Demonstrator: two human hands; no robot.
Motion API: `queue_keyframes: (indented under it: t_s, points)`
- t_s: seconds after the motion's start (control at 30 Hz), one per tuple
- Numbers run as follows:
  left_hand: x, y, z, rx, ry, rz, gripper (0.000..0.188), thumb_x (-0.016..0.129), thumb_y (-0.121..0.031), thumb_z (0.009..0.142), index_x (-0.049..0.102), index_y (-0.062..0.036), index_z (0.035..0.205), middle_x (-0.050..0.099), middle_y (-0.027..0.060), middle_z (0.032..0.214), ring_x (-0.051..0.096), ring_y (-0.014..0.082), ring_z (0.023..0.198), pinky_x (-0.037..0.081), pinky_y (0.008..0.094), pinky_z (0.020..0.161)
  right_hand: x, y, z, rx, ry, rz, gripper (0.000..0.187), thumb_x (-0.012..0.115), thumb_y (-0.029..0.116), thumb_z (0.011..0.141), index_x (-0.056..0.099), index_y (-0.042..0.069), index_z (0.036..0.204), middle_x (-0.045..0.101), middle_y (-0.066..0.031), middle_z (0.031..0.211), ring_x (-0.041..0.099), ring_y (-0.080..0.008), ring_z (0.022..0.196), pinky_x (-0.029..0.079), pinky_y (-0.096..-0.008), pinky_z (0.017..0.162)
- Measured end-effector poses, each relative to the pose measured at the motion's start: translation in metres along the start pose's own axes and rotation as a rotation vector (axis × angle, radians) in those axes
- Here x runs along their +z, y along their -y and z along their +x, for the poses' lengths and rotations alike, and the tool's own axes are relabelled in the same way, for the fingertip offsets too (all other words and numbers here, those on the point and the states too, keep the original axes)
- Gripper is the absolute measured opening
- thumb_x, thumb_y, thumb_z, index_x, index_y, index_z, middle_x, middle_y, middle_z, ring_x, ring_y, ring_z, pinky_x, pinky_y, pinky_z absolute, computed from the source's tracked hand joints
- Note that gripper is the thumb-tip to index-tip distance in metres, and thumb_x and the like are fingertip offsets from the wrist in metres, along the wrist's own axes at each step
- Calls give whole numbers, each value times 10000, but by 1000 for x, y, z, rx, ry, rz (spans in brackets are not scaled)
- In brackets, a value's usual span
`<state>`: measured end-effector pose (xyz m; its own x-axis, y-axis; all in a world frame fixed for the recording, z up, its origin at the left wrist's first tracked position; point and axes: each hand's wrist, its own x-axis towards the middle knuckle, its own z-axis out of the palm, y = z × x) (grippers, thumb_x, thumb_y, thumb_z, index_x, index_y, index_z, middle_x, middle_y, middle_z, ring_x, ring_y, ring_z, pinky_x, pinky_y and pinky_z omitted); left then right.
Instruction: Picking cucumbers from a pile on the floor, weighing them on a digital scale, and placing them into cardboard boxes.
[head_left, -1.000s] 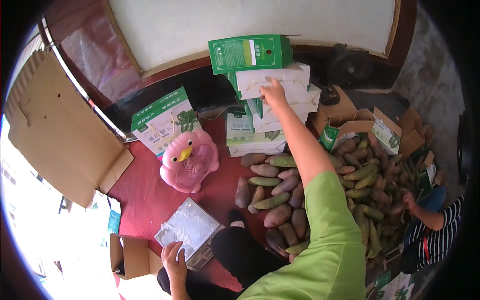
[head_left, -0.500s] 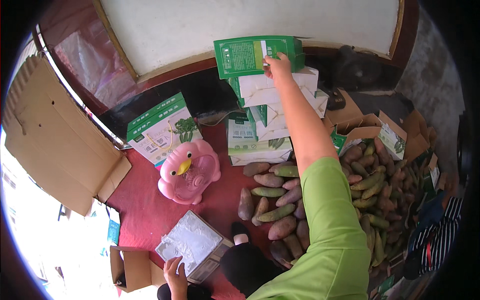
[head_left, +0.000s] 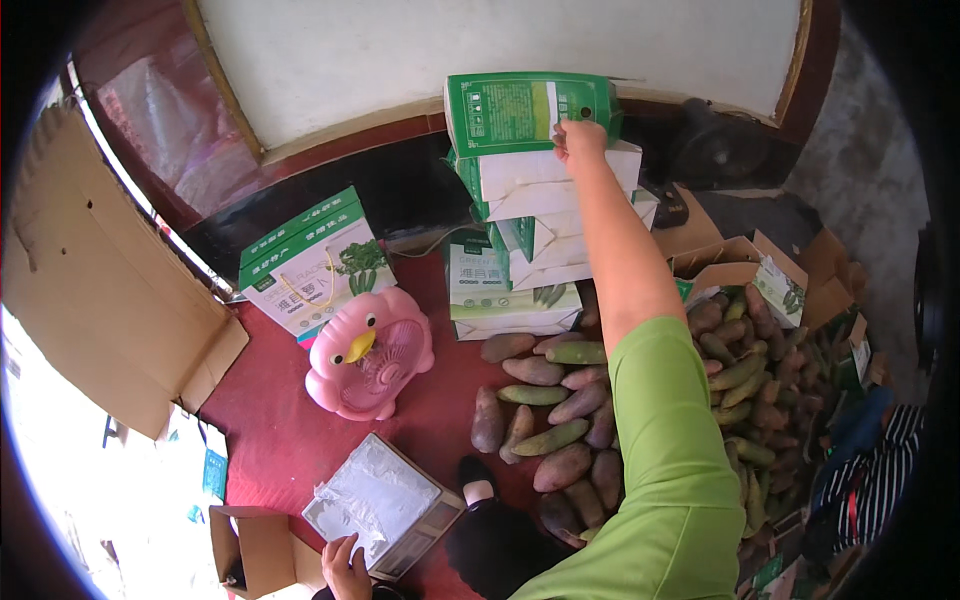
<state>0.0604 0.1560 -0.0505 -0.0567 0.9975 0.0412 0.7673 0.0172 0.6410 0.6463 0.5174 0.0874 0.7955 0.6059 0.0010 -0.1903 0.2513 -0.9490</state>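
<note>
Reaching far forward, my right hand (head_left: 583,142) has its fingers closed at the lower edge of a green cardboard box (head_left: 500,115). The box lies tilted on top of a stack of white and green boxes (head_left: 530,180). By the lower edge, my left hand (head_left: 346,570) is beside a scale with a white, crumpled-looking top (head_left: 375,490). Its fingers are bent but apart, and nothing shows in them. Whether its fingertips touch the scale I cannot tell.
A pink bird-shaped plastic basin or chair (head_left: 385,375) stands near a white-green gift box (head_left: 315,260). Many long radishes (head_left: 560,465) lie piled right of my legs. Open brown cartons (head_left: 720,265) stand behind them. A small brown carton (head_left: 265,550) sits lower left. Someone's striped clothing (head_left: 885,480) shows right.
The green box on the stack has shifted a little right and turned slightly with my right hand. My left hand has dropped slightly toward the lower edge. The whole view has shifted slightly.
</note>
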Motion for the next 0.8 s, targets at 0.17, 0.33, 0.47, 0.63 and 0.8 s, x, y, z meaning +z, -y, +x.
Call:
queue_keyframes:
  t_s: [0.17,0.33,0.47,0.63,0.8]
  points:
    - [-10,4,3,154,67,146,239,592,-93,815,645,-53,1045,597,171,1019,572,336,949,459,396,841,-6,0,2,-183,-118,-96,151,593,87,819,537,36,950,626,-93,818,557,-142,580,425,-296,494]
    - [-9,-5,4,139,71,152,232,590,-80,820,645,-47,1043,602,165,1005,578,334,934,467,389,820,-4,11,5,14,219,80,244,655,122,806,520,33,989,632,-89,776,546,-138,564,417,-272,455]
    - [-8,-1,4,233,57,108,214,591,-63,820,651,-36,1023,610,167,988,594,331,913,476,385,809,0,12,3,73,307,155,228,682,188,809,542,54,929,631,-68,762,532,-124,576,418,-257,472]
    - [-12,-9,-1,185,58,68,211,591,-59,818,651,-33,1019,613,162,991,591,333,922,471,390,815,17,6,-30,-184,230,100,217,699,113,755,538,26,872,621,-80,751,585,-143,572,412,-240,458]
    - [-13,-11,-15,193,-6,-7,232,614,37,726,660,4,951,612,160,891,606,296,803,473,340,716,16,42,-92,-355,224,131,300,683,20,711,495,-91,917,622,-165,779,635,-206,632,524,-301,568]
